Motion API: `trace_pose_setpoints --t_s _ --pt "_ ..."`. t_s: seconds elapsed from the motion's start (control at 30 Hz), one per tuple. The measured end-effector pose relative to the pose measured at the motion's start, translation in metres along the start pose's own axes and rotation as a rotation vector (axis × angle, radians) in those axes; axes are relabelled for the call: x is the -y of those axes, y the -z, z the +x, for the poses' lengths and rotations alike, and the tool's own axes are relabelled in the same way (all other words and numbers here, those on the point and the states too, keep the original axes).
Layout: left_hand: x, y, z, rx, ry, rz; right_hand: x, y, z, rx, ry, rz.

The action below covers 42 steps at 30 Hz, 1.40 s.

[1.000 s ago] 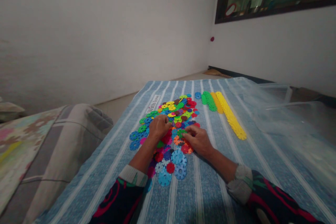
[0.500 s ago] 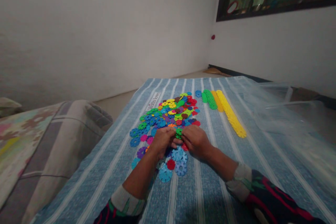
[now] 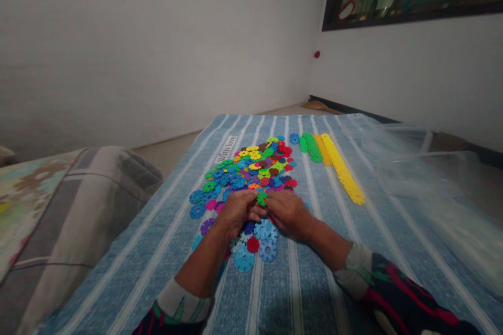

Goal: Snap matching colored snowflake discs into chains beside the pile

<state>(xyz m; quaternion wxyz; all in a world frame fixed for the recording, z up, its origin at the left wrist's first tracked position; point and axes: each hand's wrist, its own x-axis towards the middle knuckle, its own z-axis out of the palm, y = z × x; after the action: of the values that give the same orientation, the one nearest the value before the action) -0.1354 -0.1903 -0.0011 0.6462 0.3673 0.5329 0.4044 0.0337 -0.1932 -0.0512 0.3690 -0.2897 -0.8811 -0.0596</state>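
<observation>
A green notched disc (image 3: 261, 198), one of the flat snowflake-shaped building pieces, is held between my two hands. My left hand (image 3: 238, 210) pinches it from the left, with its lower fingers curled beneath. My right hand (image 3: 288, 212) grips its right side with closed fingertips. Whether one disc or a few are stacked there, I cannot tell. Under and behind my hands spreads a heap of mixed-colour notched discs (image 3: 238, 180). Light blue discs (image 3: 244, 259) and a red disc (image 3: 253, 244) lie just below my wrists.
Right of the heap lie a long yellow row of overlapping discs (image 3: 343, 170), a shorter orange row (image 3: 324, 151) and green rows (image 3: 312, 147). A single blue disc (image 3: 294, 138) is beside them. Clear plastic containers (image 3: 424, 172) stand along the right edge of the striped cloth (image 3: 157, 251).
The camera view has shifted slightly, moving the scene a little left. Both hands stay together on the green disc, which now shows more of its face.
</observation>
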Motion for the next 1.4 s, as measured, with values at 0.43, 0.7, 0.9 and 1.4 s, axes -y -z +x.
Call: trace_pose_setpoints --t_s 0.43,0.7,0.9,1.4 --pt "0.0 0.006 0.001 0.028 -0.058 0.098 0.005 0.006 0.008 -0.079 -0.031 0.128" --pt "-0.004 0.0 -0.004 0.023 -0.128 -0.029 0.005 -0.003 0.017 -0.221 -0.875 0.959" --pt "-0.001 -0.005 -0.004 0.028 -0.129 -0.138 0.01 0.001 0.021 -0.248 -0.949 1.126" --pt "-0.002 0.005 -0.002 -0.111 -0.264 0.146 -0.152 0.094 0.032 0.581 -0.753 -0.321"
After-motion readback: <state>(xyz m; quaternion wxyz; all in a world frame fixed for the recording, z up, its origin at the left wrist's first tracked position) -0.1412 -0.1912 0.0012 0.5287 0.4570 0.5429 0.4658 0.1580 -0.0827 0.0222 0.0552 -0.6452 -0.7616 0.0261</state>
